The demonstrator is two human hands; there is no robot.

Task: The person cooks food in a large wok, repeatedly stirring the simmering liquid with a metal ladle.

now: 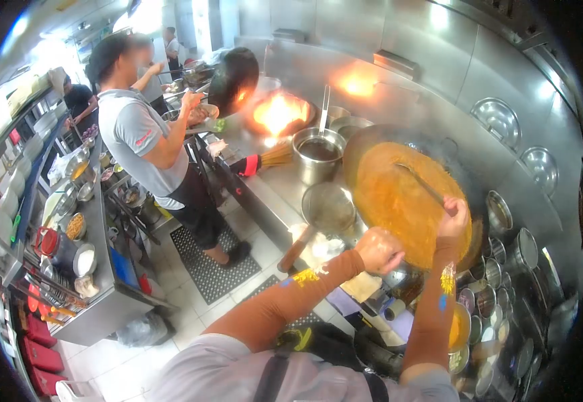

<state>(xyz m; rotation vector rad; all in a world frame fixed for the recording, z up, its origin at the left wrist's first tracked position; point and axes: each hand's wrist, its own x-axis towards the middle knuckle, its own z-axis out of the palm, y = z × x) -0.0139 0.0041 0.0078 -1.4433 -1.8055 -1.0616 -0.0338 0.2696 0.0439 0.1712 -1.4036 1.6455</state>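
Observation:
A wide wok (474, 244) full of thick orange-brown sauce (398, 208) is in front of me on the right. My right hand (453, 216) is closed around the handle of a long ladle (422, 182), whose far end dips into the sauce. Beside the wok's near left edge, my left hand (380, 250) is curled closed; what it holds, if anything, is hidden. A wooden-handled strainer (328, 206) lies just left of that hand. Both forearms wear brown sleeves.
A steel pot (317, 155) of dark liquid stands behind the strainer. Flames (279, 115) rise from a burner farther left, where a co-worker (140, 127) stands. Several metal containers (486, 298) crowd the right side. A prep counter (103, 268) runs along the left.

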